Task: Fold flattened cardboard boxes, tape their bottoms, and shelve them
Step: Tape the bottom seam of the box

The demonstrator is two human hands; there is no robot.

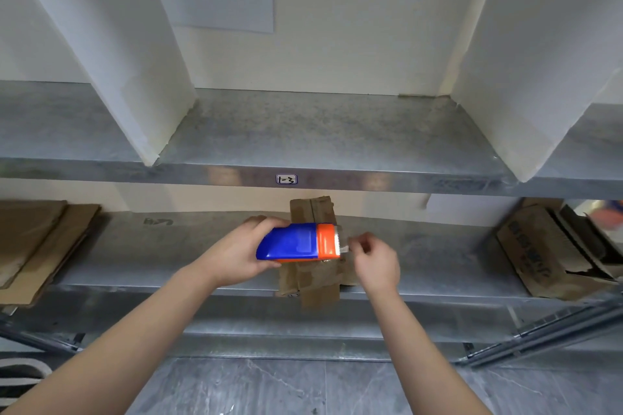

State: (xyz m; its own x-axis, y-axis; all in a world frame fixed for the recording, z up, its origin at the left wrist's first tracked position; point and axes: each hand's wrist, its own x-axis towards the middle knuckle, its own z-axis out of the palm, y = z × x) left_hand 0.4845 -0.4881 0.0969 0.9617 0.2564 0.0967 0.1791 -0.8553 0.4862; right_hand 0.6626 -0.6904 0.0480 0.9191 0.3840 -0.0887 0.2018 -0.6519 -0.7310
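Note:
My left hand [237, 254] grips a blue and orange tape dispenser [298, 242] held sideways, its toothed cutter pointing right. My right hand [374, 258] pinches the free end of the clear tape [345, 249] at the cutter. Under both hands a small brown cardboard box [315, 276] lies on the lower metal shelf [168, 246], its flaps sticking past the shelf's front edge. The dispenser hides the middle of the box.
A stack of flattened cardboard [37, 242] lies at the shelf's left end. A worn open carton [553, 253] stands at the right. Above is an upper metal shelf [320, 131] with white dividers and a label [286, 179]. Grey floor tiles lie below.

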